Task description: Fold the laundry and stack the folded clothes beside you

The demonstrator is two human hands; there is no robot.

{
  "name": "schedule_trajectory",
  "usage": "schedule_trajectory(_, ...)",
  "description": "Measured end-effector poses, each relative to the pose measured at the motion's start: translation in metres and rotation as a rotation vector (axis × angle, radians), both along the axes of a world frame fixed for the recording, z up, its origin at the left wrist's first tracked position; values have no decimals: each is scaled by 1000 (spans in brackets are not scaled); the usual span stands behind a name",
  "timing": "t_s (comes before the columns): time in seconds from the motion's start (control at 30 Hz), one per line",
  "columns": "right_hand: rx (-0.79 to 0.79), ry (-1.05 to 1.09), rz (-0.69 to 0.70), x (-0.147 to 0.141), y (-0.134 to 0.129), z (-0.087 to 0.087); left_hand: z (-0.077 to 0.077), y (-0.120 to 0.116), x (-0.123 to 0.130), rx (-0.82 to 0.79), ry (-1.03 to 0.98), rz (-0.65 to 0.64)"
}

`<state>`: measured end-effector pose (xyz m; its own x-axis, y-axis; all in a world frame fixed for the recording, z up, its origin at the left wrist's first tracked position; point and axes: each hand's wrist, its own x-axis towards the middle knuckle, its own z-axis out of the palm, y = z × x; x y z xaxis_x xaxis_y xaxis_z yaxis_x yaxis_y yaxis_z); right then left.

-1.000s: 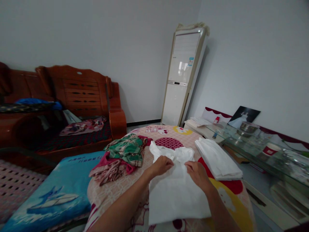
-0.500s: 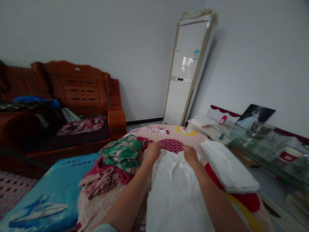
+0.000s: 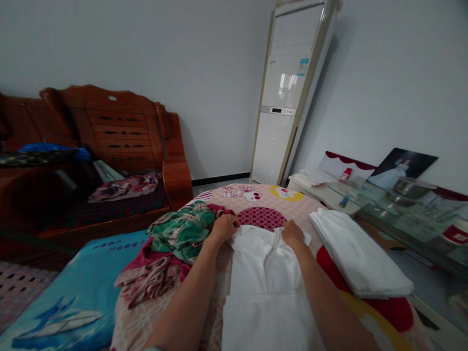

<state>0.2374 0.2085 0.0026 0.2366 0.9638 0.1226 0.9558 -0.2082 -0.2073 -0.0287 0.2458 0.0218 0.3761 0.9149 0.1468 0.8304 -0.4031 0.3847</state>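
A folded white cloth garment (image 3: 261, 265) lies in front of me on the bed-like surface, creased down its upper middle. My left hand (image 3: 222, 229) is at its far left corner, fingers curled in on the edge of the fabric. At the far right corner, my right hand (image 3: 291, 234) is closed, pinching the cloth. Beside my left hand lies a rumpled green plaid shirt (image 3: 183, 231), on top of pink and maroon clothes (image 3: 149, 280). A stack of folded white cloth (image 3: 360, 253) rests to the right of my right forearm.
Everything lies on a pink patterned cover (image 3: 244, 192). A blue printed bag (image 3: 80, 287) is at the left, near a wooden sofa (image 3: 120, 131). On the right stands a glass shelf (image 3: 387, 222) with bowls and a cup. A tall air conditioner (image 3: 274, 136) stands behind.
My hands have moved slightly apart at the garment's far edge, the left one outward to the left. The view has shifted a little; the stacks of clothes stay put.
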Motion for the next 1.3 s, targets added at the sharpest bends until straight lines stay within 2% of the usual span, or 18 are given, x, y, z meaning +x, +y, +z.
schedule_trajectory(0.27,156,150,-80,9,-2,3,10,-2,-7,-140,19,-163)
schedule_trajectory(0.37,340,471,-205,21,-11,5,10,-3,-6,-161,40,-169)
schedule_trajectory(0.43,507,778,-281,29,-18,6,9,-5,-3,-144,52,-134)
schedule_trajectory(0.5,612,951,-307,34,-24,7,9,-6,1,-129,69,-98)
schedule_trajectory(0.6,663,1044,-281,37,-27,7,11,-9,8,-76,75,-32)
schedule_trajectory(0.77,802,1187,-201,31,-24,2,15,-8,19,104,-11,211)
schedule_trajectory(0.9,796,1109,-131,31,-24,1,6,-1,26,149,-248,206)
schedule_trajectory(1.03,751,860,18,35,-25,-2,-13,7,30,175,-410,167)
schedule_trajectory(1.17,706,545,188,35,-19,-15,-27,9,34,139,-363,86)
schedule_trajectory(1.3,533,299,239,28,-18,-26,-21,2,37,144,-288,-23)
